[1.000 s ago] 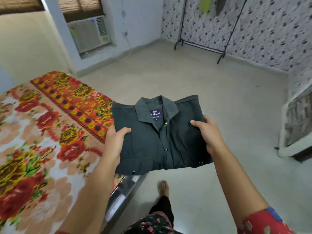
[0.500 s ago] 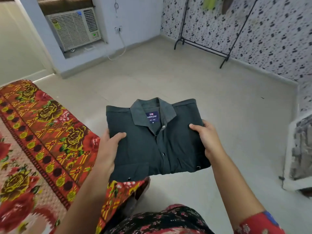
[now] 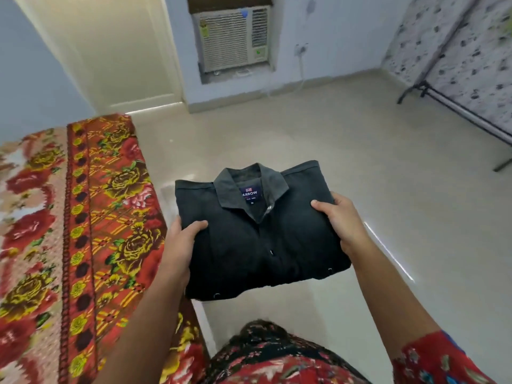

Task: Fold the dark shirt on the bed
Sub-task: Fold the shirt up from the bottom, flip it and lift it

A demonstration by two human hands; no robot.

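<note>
I'm holding the dark shirt (image 3: 249,245) in both hands. It is folded into a flat rectangle, collar on the far side from me, with a blue label (image 3: 250,194) showing inside the neck and the buttoned front facing up. My left hand (image 3: 180,245) grips the left edge, thumb curled over the top of the cloth and fingers hidden underneath. My right hand (image 3: 343,225) grips the right edge the same way: thumb on top, fingers tucked out of sight below.

The shirt is up in the air over the pale floor (image 3: 360,162), just right of the bed (image 3: 83,217) with its red flowered cover. I cannot tell whether the near left corner hangs over the bed's edge. Straight ahead an air conditioner (image 3: 232,37) sits in the far wall, a cream door (image 3: 110,51) to its left. A black clothes rack (image 3: 457,112) stands at the right by the speckled wall.
</note>
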